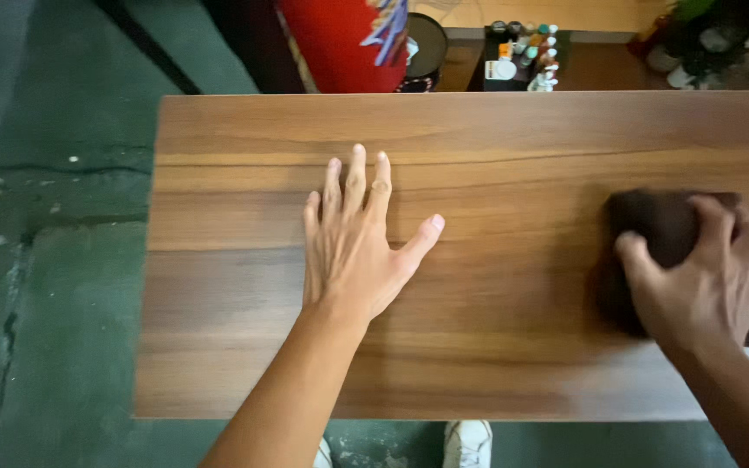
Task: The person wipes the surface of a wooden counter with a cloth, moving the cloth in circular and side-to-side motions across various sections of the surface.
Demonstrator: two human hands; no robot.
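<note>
Cloth (652, 230) under the right hand (711, 282), at the tabletop's right end.

Dark brown and bunched, it lies directly beneath the right hand, whose fingers curl over it and press it to the wooden tabletop (496, 130). The left hand (353, 243) lies flat, fingers spread, holding nothing, well apart to the cloth's left. Green floor (54, 286) lies beyond.

Beyond the far edge of the board I see a red drum-like object (344, 43) with a blue and white pattern. Just right of it, a round dark lid or dish (427, 42). Further right, a cluster of small bottles (526, 56) on a brown shelf. Green cracked floor (54, 260) on my left. White shoes (465, 444) below.
</note>
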